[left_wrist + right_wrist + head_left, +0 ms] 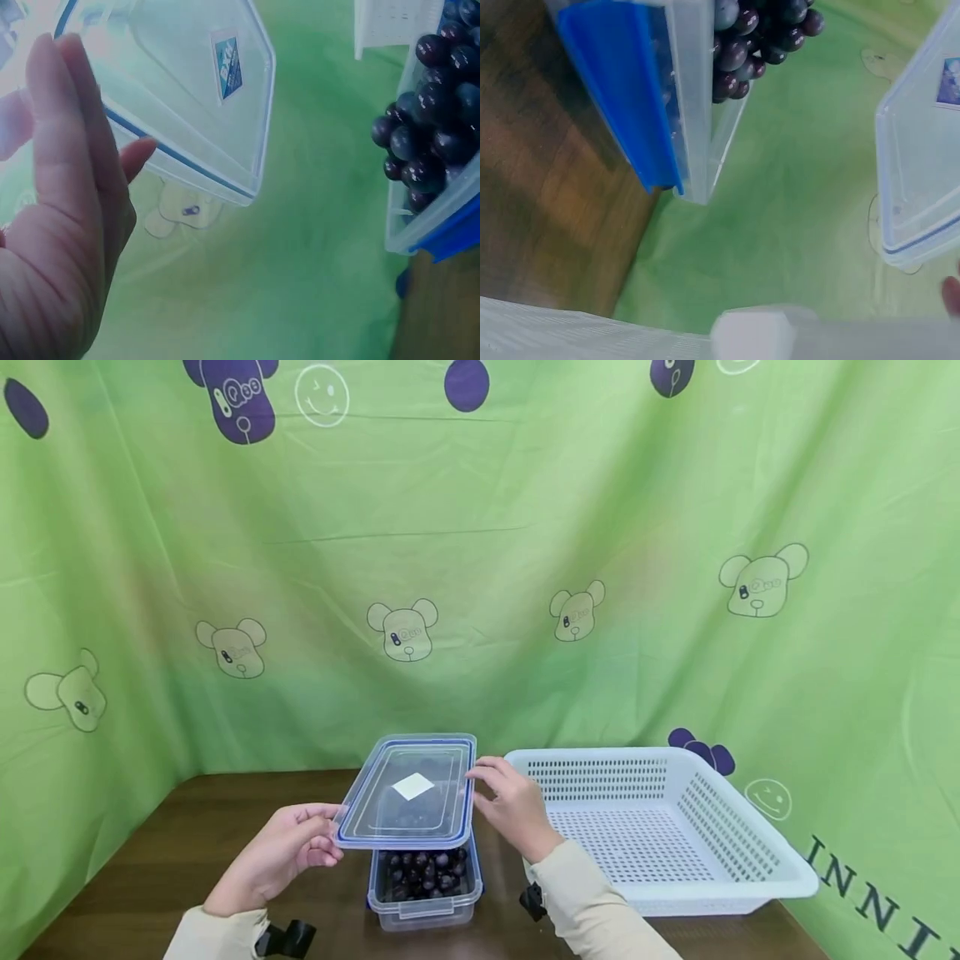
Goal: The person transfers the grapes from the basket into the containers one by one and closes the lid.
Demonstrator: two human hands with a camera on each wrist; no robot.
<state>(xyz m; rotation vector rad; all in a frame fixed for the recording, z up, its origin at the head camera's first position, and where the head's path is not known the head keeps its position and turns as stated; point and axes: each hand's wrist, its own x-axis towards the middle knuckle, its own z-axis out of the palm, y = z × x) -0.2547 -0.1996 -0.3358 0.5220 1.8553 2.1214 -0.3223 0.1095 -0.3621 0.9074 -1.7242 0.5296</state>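
Observation:
A clear plastic lid with a blue seal is held slightly tilted over a clear food container. Dark grapes fill the container and show beneath the lid's near edge. My left hand grips the lid's near left corner. At its right edge, my right hand pinches the rim between thumb and fingers. A small label is on the lid in the left wrist view. The right wrist view shows a blue latch hanging down the container's side, with only a fingertip of the right hand visible.
A white perforated basket stands to the right of the container, close to my right forearm. Both stand on a dark wooden table. Behind the table hangs a green printed curtain.

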